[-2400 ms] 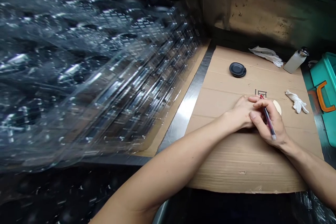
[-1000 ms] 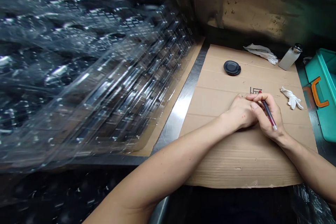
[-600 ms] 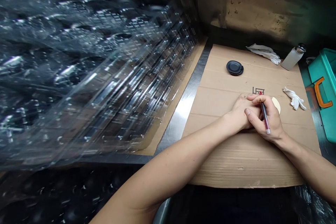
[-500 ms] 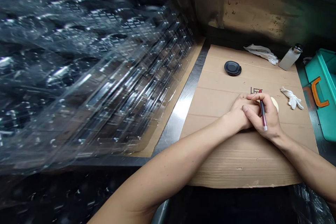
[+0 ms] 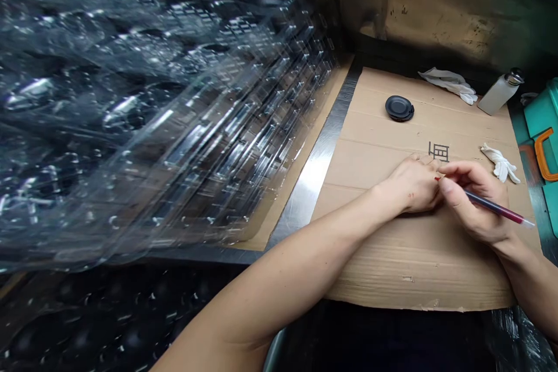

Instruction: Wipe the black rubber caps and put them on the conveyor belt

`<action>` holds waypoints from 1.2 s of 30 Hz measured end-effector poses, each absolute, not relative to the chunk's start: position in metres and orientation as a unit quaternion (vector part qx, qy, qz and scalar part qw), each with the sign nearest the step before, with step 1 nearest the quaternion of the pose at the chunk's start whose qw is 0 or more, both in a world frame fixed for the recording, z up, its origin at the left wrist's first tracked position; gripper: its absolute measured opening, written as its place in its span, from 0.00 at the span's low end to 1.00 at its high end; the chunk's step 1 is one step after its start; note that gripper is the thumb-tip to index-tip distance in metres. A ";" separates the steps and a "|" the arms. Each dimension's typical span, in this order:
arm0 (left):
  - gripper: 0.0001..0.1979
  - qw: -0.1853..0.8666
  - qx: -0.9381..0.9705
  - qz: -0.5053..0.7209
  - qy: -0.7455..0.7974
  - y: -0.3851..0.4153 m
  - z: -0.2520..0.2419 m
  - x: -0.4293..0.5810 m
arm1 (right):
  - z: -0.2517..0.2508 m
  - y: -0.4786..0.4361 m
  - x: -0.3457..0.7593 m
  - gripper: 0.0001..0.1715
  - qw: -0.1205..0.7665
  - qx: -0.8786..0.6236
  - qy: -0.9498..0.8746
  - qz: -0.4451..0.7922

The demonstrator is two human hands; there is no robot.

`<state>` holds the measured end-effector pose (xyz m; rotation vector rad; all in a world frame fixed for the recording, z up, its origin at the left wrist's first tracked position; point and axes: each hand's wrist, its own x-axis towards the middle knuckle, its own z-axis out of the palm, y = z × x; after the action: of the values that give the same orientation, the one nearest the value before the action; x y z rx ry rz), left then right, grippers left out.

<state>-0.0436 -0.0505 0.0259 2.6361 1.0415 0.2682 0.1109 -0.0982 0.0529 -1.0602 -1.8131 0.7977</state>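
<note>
My right hand is closed around a pen with a dark red barrel and a clear end. Its red tip points at the back of my left hand, close to the knuckles. The left hand rests back up on the cardboard sheet with its fingers curled under; whatever they may hold is hidden. Small red marks show near the left wrist. Just beyond the hands, black printed lines mark the cardboard.
A black round lid-like piece, two white gloves and a pale bottle with a metal cap lie or stand farther back. At right is a teal box with an orange handle. Stacked clear plastic trays fill the left.
My right hand has shifted right, off the left wrist, and the pen has tilted from near upright to slanting right. A pale round edge beside the hands no longer shows. The view has swung slightly left.
</note>
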 end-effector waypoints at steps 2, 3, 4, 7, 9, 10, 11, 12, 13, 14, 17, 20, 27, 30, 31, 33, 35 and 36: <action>0.17 0.156 0.915 0.078 0.364 -0.050 0.028 -0.045 | 0.056 -0.102 0.106 0.05 0.426 -0.419 -0.716 0.361; 0.17 0.159 0.913 0.070 0.370 -0.050 0.029 -0.045 | 0.057 -0.102 0.104 0.04 0.420 -0.419 -0.715 0.369; 0.16 0.160 0.911 0.063 0.374 -0.050 0.031 -0.046 | 0.057 -0.103 0.102 0.04 0.414 -0.421 -0.718 0.368; 0.17 0.164 0.913 0.060 0.370 -0.050 0.034 -0.047 | 0.057 -0.104 0.100 0.03 0.410 -0.420 -0.738 0.334; 0.16 0.166 0.914 0.057 0.366 -0.051 0.036 -0.047 | 0.056 -0.104 0.099 0.04 0.416 -0.409 -0.751 0.310; 0.16 0.167 0.914 0.052 0.367 -0.051 0.037 -0.047 | 0.055 -0.105 0.098 0.04 0.421 -0.405 -0.754 0.300; 0.16 0.168 0.913 0.047 0.369 -0.051 0.038 -0.047 | 0.054 -0.105 0.097 0.04 0.425 -0.404 -0.756 0.292; 0.16 0.169 0.912 0.045 0.372 -0.051 0.039 -0.047 | 0.054 -0.106 0.096 0.04 0.430 -0.406 -0.754 0.285; 0.17 0.169 0.911 0.044 0.373 -0.052 0.040 -0.047 | 0.053 -0.107 0.096 0.04 0.436 -0.410 -0.751 0.279; 0.17 0.169 0.911 0.044 0.374 -0.052 0.040 -0.047 | 0.053 -0.107 0.095 0.04 0.439 -0.414 -0.748 0.275; 0.19 0.169 0.912 0.045 0.371 -0.051 0.039 -0.047 | 0.054 -0.109 0.093 0.04 0.440 -0.412 -0.750 0.273; 0.19 0.170 0.912 0.058 0.368 -0.051 0.036 -0.048 | 0.054 -0.108 0.093 0.05 0.440 -0.410 -0.750 0.274; 0.16 0.151 0.915 0.070 0.368 -0.052 0.034 -0.048 | 0.044 -0.106 0.094 0.08 0.456 -0.411 -0.739 0.279; 0.16 0.145 0.914 0.077 0.372 -0.052 0.034 -0.047 | 0.036 -0.104 0.097 0.09 0.464 -0.396 -0.741 0.282; 0.16 0.145 0.913 0.079 0.372 -0.052 0.034 -0.047 | 0.034 -0.104 0.098 0.09 0.464 -0.391 -0.744 0.280; 0.16 0.148 0.912 0.079 0.374 -0.052 0.035 -0.046 | 0.032 -0.103 0.100 0.09 0.459 -0.383 -0.752 0.278; 0.16 0.150 0.911 0.081 0.375 -0.052 0.035 -0.047 | 0.031 -0.103 0.100 0.10 0.453 -0.378 -0.758 0.278; 0.16 0.150 0.911 0.082 0.375 -0.052 0.035 -0.047 | 0.031 -0.103 0.101 0.10 0.451 -0.377 -0.759 0.279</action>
<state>-0.0466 -0.0523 0.0353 2.6172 1.0775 0.2346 0.1007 -0.1028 0.0315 -0.9322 -1.8756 0.6893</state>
